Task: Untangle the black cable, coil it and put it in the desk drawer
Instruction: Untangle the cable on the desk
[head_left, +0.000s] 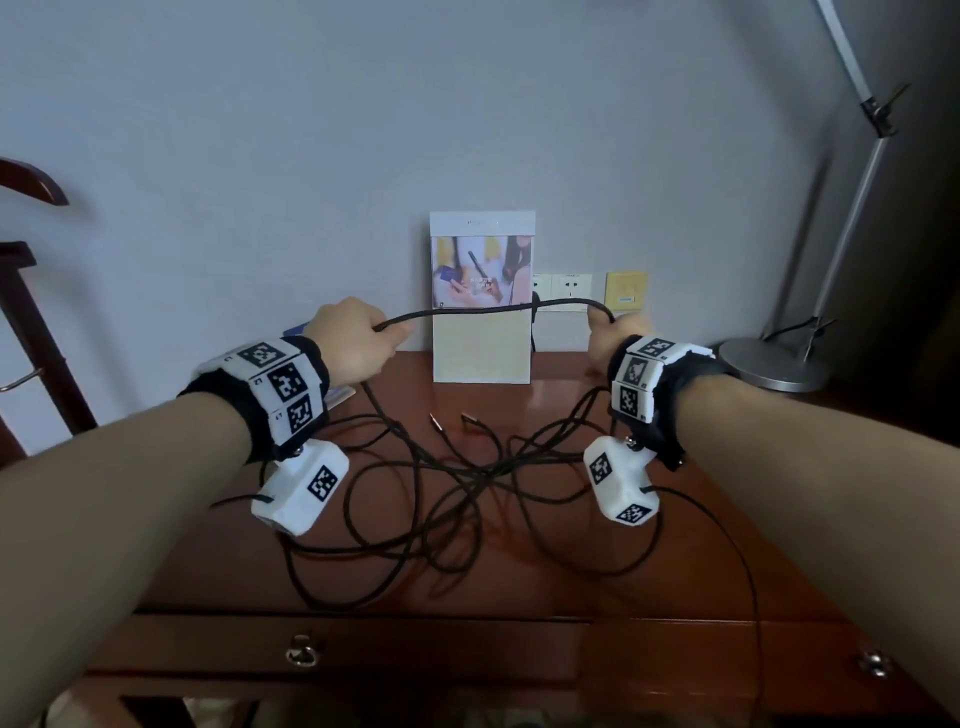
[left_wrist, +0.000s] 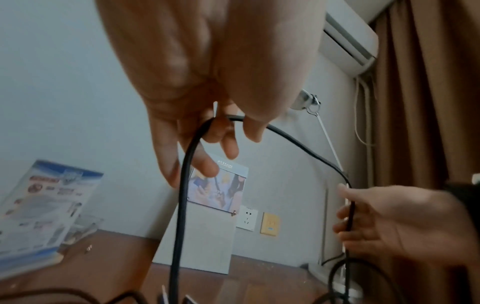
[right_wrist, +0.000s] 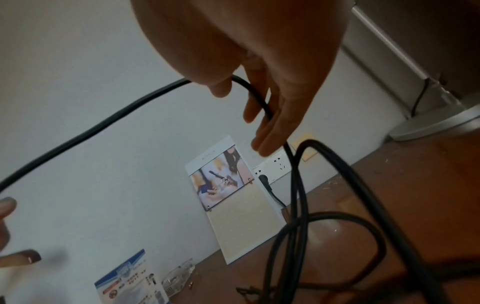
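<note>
The left hand (head_left: 350, 338) and right hand (head_left: 613, 338) are raised above the wooden surface (head_left: 545, 571), each with fingers curled round the black cable (head_left: 488, 310). A short span of it arcs between them in front of a standing card (head_left: 482, 296). From both hands it drops to a loose tangle of loops on the surface, above the closed desk drawer (head_left: 332, 649)
</note>
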